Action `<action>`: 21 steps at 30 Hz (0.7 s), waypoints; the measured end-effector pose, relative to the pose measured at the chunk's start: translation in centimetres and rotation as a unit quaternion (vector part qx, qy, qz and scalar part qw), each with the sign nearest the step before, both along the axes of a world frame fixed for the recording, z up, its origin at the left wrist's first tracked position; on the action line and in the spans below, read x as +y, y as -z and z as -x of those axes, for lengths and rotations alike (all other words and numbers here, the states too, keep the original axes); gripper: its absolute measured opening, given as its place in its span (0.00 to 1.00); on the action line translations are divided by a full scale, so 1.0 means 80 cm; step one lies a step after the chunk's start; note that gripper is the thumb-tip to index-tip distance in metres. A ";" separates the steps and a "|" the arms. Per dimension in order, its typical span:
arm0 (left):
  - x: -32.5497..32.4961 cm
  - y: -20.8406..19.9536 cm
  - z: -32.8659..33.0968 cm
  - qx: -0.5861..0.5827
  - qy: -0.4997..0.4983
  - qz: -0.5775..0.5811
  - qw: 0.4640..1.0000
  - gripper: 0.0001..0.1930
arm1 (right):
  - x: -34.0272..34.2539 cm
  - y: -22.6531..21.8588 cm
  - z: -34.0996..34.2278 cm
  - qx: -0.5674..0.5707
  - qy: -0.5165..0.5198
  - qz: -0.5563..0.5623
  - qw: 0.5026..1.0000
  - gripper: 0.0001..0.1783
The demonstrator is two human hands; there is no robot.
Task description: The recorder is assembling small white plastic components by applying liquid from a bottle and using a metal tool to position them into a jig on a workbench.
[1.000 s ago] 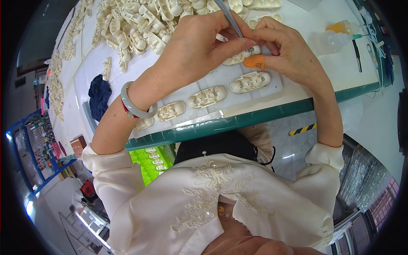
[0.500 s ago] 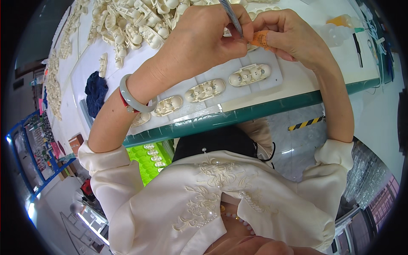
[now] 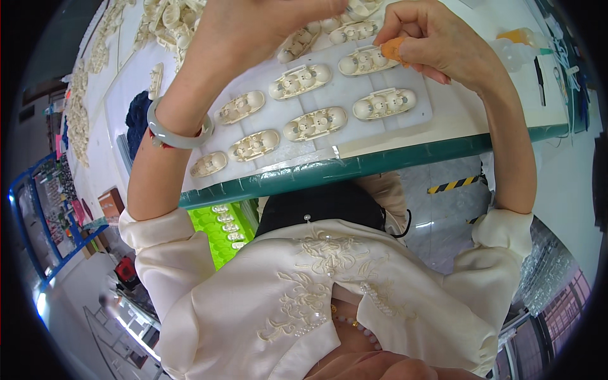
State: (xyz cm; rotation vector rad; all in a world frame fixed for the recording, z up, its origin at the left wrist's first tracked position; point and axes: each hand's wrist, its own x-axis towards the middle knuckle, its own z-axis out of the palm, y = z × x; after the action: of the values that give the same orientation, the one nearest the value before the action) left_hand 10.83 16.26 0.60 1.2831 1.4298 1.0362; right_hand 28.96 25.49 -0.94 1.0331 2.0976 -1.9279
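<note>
Pinching a small orange piece (image 3: 394, 48) between thumb and fingertips, the right hand (image 3: 437, 44) is held just above the far row of cream moulded parts on the white tray (image 3: 421, 117). The grasp is closed on the orange piece, which sits at the hand's left edge, just beside the nearest cream part (image 3: 366, 59). The left hand (image 3: 253, 25) is raised over the upper middle of the tray and is cut off by the top edge of the view, so whether it is clenched or holding anything cannot be told; a pale bangle (image 3: 179, 130) is worn on its wrist.

The step in hand is judged to be fitting or wiping with the orange piece at one cream part. It is judged best done with the piece kept low and steady, brought squarely over one recess, and with the neighbouring parts left undisturbed in their rows.

The cream parts are oval, and two rows of them are laid on the tray. Each long axis is seen running roughly left to right across the view, tilted a little upward toward the right, with the recessed faces turned up. The orange piece is too small and too covered by the fingers for its own axis to be judged. A loose heap of similar cream parts (image 3: 168, 22) is seen at the far left of the table (image 3: 392, 161), well apart from the tray's rows.
</note>
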 end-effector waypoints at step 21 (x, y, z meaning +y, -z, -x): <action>-0.020 0.015 -0.020 0.171 0.068 -0.048 0.982 0.05 | -0.012 -0.014 0.014 -0.064 -0.002 -0.015 0.998 0.10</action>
State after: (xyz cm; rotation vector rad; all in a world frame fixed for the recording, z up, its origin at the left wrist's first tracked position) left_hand 12.41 14.68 -0.63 1.6676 1.5333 0.8284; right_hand 27.81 24.56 0.14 1.1254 2.0625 -1.7832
